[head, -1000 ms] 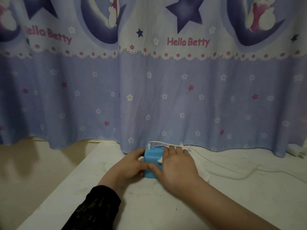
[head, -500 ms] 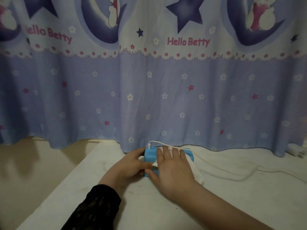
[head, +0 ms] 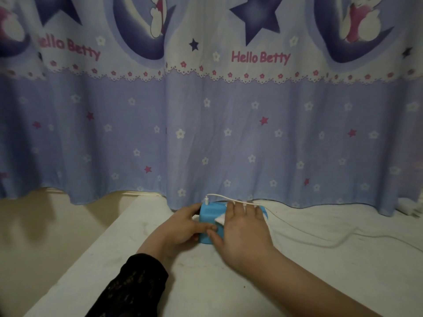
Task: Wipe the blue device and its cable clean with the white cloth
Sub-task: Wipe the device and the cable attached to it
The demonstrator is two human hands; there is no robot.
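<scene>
A small blue device [head: 209,217] stands on the white table [head: 320,271] just in front of the curtain. A white cable [head: 304,232] plugs into its top left corner and trails off to the right across the table. My left hand [head: 180,227] grips the device's left side, thumb on its front face. My right hand [head: 242,227] lies flat over the device's top and right part, fingers straight, pressing the white cloth [head: 220,218] onto it. Only a corner of the cloth shows beside my hand.
A blue star-patterned curtain [head: 206,122] hangs right behind the device, its hem touching the table. The table's left edge [head: 91,248] runs diagonally, with beige floor beyond. A white object [head: 412,208] sits at the far right under the curtain.
My right hand with the cloth has slid a little to the right across the device's top, uncovering more of its blue front. The left hand keeps its hold.
</scene>
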